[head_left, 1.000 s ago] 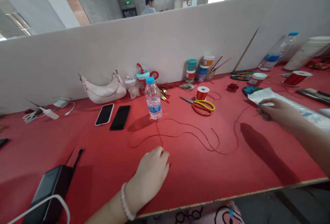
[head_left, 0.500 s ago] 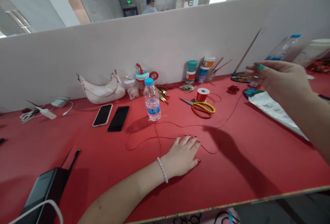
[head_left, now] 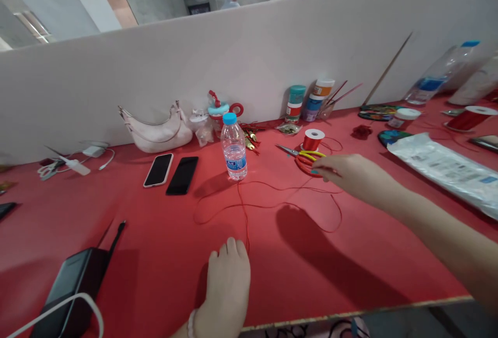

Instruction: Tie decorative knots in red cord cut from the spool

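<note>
My left hand (head_left: 229, 281) rests low on the red tabletop, fingers curled down. A thin red cord (head_left: 244, 205) runs to its index finger and seems pinched there. The cord loops across the table, past the foot of the water bottle (head_left: 235, 153). My right hand (head_left: 346, 171) is over the scissors (head_left: 290, 150), thumb and fingers pressed together and covering part of the red and yellow handles. Whether it grips a handle or a piece of cord, I cannot make out. Beside the scissors stands a spool of red cord (head_left: 312, 140).
Two phones (head_left: 158, 170) and a white handbag (head_left: 157, 133) lie left of the bottle. A black power bank (head_left: 72, 288) is at front left. Paint jars (head_left: 295, 104) stand by the white partition (head_left: 218, 57). A plastic mailing bag (head_left: 447, 166) lies at right, near a second spool (head_left: 472, 119).
My right hand has come down and left from above the mailing bag to the scissors. My left hand, flat before, has drawn back toward the table edge and curled. The cord loop has shifted right.
</note>
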Motion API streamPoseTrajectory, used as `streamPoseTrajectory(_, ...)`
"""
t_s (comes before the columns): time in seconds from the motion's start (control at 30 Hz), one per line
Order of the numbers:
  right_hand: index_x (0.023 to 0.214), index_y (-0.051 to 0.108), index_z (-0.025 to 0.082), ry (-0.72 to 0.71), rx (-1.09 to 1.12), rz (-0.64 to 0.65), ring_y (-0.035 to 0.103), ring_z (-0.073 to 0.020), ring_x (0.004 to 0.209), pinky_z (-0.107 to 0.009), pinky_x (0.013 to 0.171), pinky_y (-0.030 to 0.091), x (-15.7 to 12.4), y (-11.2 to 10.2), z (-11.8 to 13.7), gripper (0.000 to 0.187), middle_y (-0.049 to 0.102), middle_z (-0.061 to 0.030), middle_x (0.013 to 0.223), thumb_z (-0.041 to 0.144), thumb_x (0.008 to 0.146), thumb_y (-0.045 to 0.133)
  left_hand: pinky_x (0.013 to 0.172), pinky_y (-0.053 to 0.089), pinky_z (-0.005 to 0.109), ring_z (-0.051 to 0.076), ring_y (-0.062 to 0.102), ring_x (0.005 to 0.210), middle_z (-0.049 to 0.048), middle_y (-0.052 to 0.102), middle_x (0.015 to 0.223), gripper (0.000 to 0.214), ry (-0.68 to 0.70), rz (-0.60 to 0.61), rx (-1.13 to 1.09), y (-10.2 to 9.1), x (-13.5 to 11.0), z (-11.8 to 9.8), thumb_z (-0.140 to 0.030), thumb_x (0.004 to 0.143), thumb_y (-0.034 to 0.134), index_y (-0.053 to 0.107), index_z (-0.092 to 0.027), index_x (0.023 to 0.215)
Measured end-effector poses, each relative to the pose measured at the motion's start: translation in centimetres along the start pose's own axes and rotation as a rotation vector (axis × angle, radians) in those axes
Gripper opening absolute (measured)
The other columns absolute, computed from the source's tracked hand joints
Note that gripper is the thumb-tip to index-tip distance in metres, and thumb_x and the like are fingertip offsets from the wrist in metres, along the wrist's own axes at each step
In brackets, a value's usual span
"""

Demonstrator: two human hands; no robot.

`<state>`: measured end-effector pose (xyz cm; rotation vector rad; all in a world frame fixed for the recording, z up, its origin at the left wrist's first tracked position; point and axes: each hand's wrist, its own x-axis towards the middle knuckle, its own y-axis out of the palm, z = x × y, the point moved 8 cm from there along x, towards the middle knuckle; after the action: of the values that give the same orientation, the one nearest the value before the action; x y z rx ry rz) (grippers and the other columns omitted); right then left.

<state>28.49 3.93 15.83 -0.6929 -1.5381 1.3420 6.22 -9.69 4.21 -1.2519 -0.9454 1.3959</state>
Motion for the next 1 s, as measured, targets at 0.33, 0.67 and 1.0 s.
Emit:
streamPoseTrajectory(0.33, 0.078, 0.065, 0.021, -0.118, 0.322, 0.414, 0.059, -0.0152, 0.063, -0.024, 0.054, 0.034, -3.3, 8.7, 9.7, 0.019, 0.066, -0.0029, 0.070, 0.016, 0.085, 0.048, 0.067, 0.050, 0.028, 0.020, 0.064, 0.079, 0.0100, 0.063, 0.086, 0.032, 0.128, -0.102, -0.026, -0.1, -0.7, -0.3, 0.004, 0.075, 0.042, 0.061, -0.012, 0.096)
streamPoseTrajectory(0.67, 0.081, 0.054, 0.021, -0.060, 0.393, 0.507, 0.054, -0.0131, 0.061, -0.024, 0.049, 0.020, -1.7, 11.1, 13.9, 0.005, 0.060, 0.0000, 0.068, 0.020, 0.082, 0.059, 0.063, 0.046, 0.027, 0.019, 0.064, 0.076, 0.0063, 0.062, 0.087, 0.025, -0.017, -0.004, -0.422, -2.1, -0.4, 2.1, -0.005, 0.088, 0.032, 0.052, -0.018, 0.095)
streamPoseTrajectory(1.0, 0.081, 0.054, 0.020, -0.122, 0.532, 0.475, 0.051, -0.0112, 0.059, -0.022, 0.052, 0.023, -0.4, 12.4, 14.2, 0.006, 0.060, 0.0011, 0.070, 0.018, 0.080, 0.059, 0.067, 0.045, 0.029, 0.020, 0.064, 0.081, 0.0054, 0.063, 0.092, 0.022, -0.009, 0.038, -0.526, -2.2, -0.3, 1.5, -0.007, 0.088, 0.036, 0.051, -0.020, 0.097)
